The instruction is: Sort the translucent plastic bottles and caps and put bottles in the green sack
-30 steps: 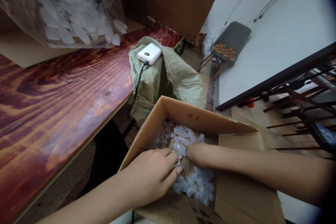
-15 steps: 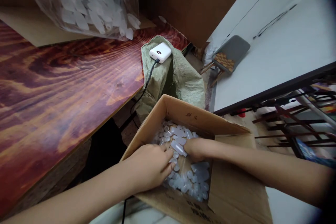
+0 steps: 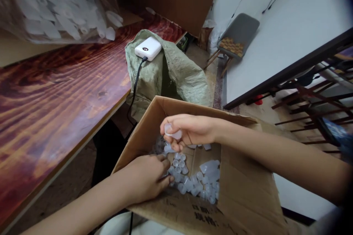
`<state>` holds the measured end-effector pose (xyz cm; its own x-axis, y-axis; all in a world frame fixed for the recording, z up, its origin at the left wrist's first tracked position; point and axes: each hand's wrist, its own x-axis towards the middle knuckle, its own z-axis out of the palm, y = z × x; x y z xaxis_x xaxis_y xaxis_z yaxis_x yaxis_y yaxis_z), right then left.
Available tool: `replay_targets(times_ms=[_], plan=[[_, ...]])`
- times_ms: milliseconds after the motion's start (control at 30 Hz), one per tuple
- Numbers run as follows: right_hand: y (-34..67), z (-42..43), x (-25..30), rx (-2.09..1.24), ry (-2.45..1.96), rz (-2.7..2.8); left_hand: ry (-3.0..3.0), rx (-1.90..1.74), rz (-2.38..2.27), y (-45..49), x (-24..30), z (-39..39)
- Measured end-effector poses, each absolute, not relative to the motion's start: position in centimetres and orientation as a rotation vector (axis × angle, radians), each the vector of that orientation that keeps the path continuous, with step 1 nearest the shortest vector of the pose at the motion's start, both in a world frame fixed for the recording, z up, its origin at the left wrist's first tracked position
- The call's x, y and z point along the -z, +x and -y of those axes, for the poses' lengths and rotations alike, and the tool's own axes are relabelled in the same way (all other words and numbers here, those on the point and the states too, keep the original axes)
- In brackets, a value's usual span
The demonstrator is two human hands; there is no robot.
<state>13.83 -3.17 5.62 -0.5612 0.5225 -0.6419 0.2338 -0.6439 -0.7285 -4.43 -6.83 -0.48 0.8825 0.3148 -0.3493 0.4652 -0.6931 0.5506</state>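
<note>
An open cardboard box [image 3: 154,115] stands on the floor beside the table, with several small translucent plastic caps [image 3: 202,183] loose on its bottom. My right hand [image 3: 190,130] is raised above the box, fingers curled round a handful of the plastic caps [image 3: 172,132]. My left hand [image 3: 146,180] reaches down into the box at its near left corner, fingers bent among the caps; what it grips is hidden.
A dark red wood-grain table [image 3: 55,88] runs along the left. A clear bag of plastic pieces [image 3: 57,7] lies on it. A white power bank [image 3: 148,48] with a black cable rests on a green woven sack [image 3: 179,77]. A small stool [image 3: 237,38] and a dark rack [image 3: 311,91] stand to the right.
My right hand has lifted out of the box with caps in it. My left hand stayed low in the box and shifted slightly nearer. The view swung a little.
</note>
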Motion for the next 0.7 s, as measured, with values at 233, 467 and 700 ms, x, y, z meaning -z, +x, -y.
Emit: replay_targets(times_ms=[233, 467, 700], plan=[[12.4, 3.0, -8.4, -2.108, -0.900, 1.175, 2.512, 0.356, -0.749, -3.5, 2.2, 6.1], [12.6, 4.1, -8.9, -1.606, -1.370, 1.640, 2.608, 0.370, -0.736, 1.8, 3.4, 5.6], [14.0, 4.7, -9.8, -1.386, -1.350, 1.585, 2.611, 0.419, -0.725, 5.5, 5.9, 5.4]])
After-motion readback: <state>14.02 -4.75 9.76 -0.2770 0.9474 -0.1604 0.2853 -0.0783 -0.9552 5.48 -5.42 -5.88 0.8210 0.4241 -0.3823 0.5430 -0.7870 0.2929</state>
